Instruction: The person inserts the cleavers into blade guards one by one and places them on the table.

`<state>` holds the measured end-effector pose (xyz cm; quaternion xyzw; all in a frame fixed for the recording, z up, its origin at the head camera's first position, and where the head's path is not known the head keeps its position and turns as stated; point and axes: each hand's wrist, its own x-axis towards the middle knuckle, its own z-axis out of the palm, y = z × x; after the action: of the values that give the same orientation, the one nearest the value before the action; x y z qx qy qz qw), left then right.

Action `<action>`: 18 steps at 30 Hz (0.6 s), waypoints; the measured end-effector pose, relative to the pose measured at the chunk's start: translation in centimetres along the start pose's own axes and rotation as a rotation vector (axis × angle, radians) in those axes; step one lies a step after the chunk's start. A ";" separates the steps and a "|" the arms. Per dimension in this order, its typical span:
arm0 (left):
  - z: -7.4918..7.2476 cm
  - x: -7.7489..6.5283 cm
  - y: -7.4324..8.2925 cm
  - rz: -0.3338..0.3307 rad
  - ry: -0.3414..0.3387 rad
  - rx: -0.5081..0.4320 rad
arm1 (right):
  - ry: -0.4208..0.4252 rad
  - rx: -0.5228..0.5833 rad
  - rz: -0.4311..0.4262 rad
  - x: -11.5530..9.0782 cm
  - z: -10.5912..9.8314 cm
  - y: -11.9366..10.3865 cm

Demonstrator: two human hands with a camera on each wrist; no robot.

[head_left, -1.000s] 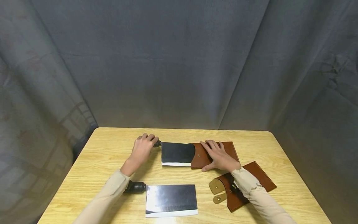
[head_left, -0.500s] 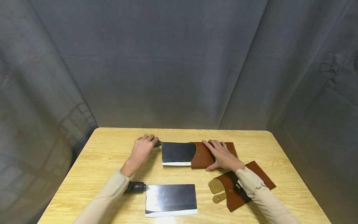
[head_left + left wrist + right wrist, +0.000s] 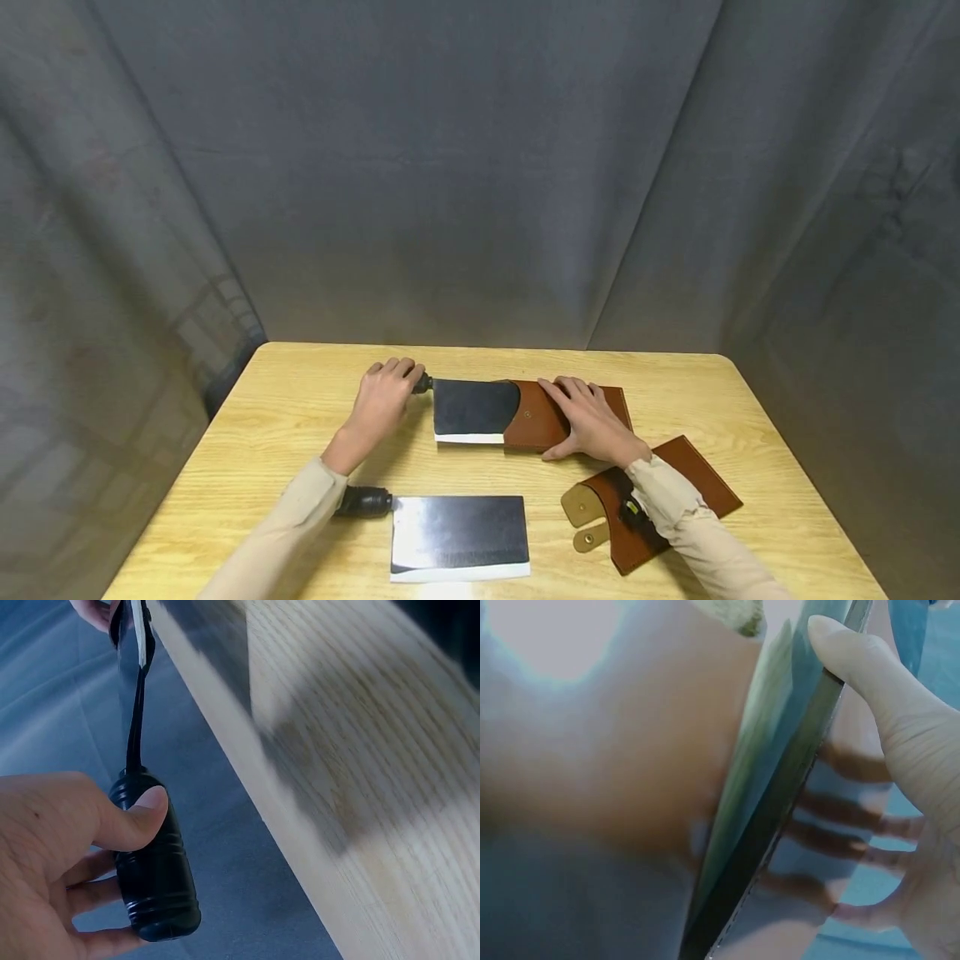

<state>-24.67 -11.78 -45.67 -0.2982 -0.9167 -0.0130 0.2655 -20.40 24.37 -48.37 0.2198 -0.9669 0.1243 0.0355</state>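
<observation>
In the head view my left hand [image 3: 381, 400] grips the black handle of a cleaver [image 3: 472, 407]. The left wrist view shows the thumb pressed along that ridged handle [image 3: 159, 881], fingers curled behind. The front part of the dark blade lies inside a brown leather sheath [image 3: 531, 418]; the rest, with its pale edge, shows between handle and sheath mouth. My right hand [image 3: 592, 421] holds the sheath, thumb at its near edge and fingers spread across its face. In the right wrist view the thumb [image 3: 855, 656] bends over the sheath's edge.
A second cleaver [image 3: 459, 533] lies flat nearer the front, its black handle partly behind my left forearm. A second brown sheath [image 3: 693, 471], its tan flaps unfolded, lies under my right forearm. Grey curtains [image 3: 450, 183] surround the wooden table [image 3: 315, 367].
The sheath has shifted slightly left with my right hand, and its mouth covers a little more of the blade. My left hand stays nearly still on the handle.
</observation>
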 end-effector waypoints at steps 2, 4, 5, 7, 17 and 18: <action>0.0 -0.1 -0.1 -0.003 -0.012 0.006 | 0.005 0.002 0.004 0.0 0.2 -0.1; 0.0 -0.1 -0.1 -0.006 -0.027 0.014 | 0.009 0.000 0.010 0.0 0.3 -0.2; 0.0 -0.1 -0.1 -0.008 -0.033 0.017 | 0.013 -0.005 0.009 0.0 0.4 -0.2; 0.0 -0.2 -0.1 -0.013 -0.041 0.022 | 0.020 -0.011 0.008 0.0 0.4 -0.3; 0.3 0.2 0.7 0.013 -0.030 0.002 | 0.053 -0.069 -0.068 0.8 0.6 -1.6; 0.3 0.2 0.8 0.011 -0.031 -0.003 | 0.059 -0.069 -0.071 0.8 0.7 -1.7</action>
<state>-24.52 -10.99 -45.94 -0.3035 -0.9192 -0.0083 0.2509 -20.40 22.39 -48.55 0.2486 -0.9608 0.0959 0.0759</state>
